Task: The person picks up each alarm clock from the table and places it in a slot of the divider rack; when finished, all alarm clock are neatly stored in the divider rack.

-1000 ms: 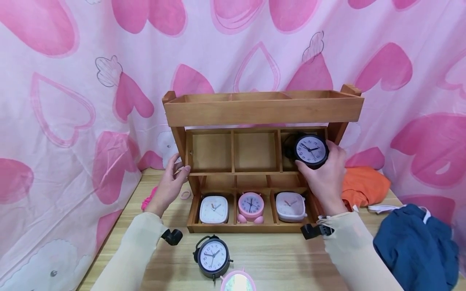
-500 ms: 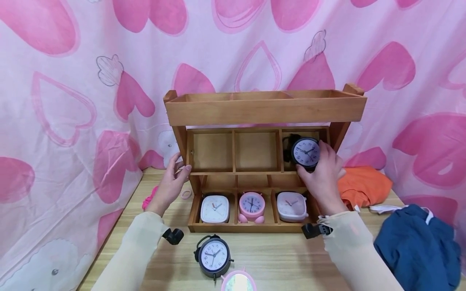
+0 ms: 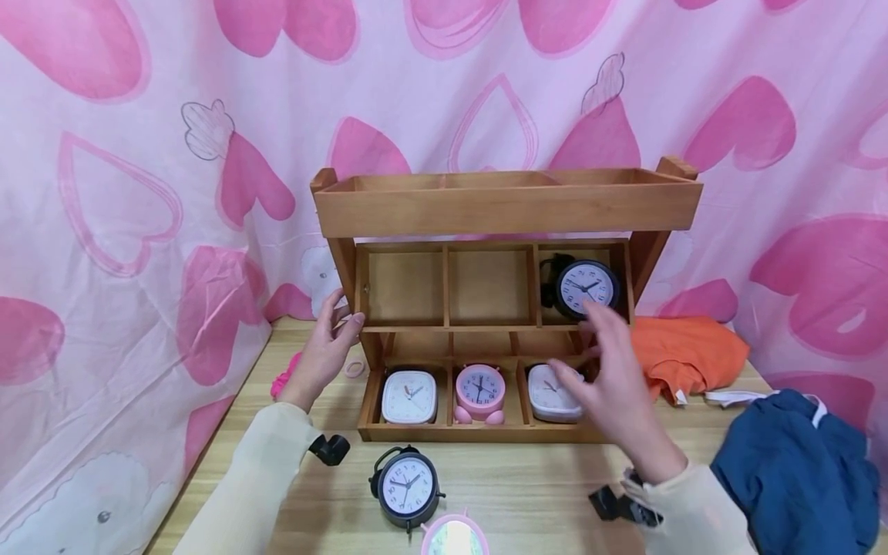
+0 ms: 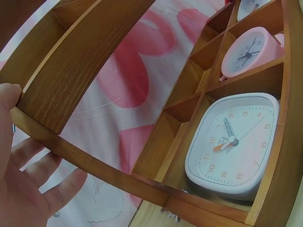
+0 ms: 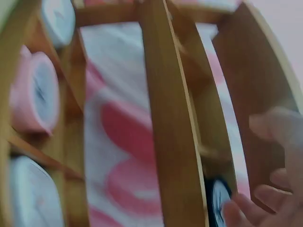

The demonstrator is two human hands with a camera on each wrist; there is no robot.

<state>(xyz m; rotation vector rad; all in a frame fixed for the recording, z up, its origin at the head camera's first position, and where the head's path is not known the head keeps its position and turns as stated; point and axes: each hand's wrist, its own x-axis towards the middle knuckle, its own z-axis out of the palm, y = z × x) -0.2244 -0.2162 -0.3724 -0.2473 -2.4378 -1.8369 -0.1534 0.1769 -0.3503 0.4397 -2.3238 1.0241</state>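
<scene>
A wooden three-tier shelf (image 3: 506,212) stands on the table. My left hand (image 3: 326,351) holds its left side, thumb at the front edge and fingers along the outer side board (image 4: 90,163). A black twin-bell alarm clock (image 3: 588,287) sits in the right compartment of the middle tier. Just below and in front of that clock is my right hand (image 3: 617,385), fingers spread and holding nothing. The bottom tier bears a white square clock (image 3: 409,397), a pink round clock (image 3: 480,388) and another white square clock (image 3: 551,391), partly covered by the right hand.
Another black alarm clock (image 3: 408,486) lies face up on the table before the shelf, beside a pink clock (image 3: 454,537) cut off by the frame. Orange cloth (image 3: 687,354) and blue cloth (image 3: 794,470) lie at right. A pink scrunchie (image 3: 283,378) is at left.
My right hand set the black alarm clock into the middle tier's right compartment, let it go and drew back toward me and down. The left hand stayed on the shelf's side.
</scene>
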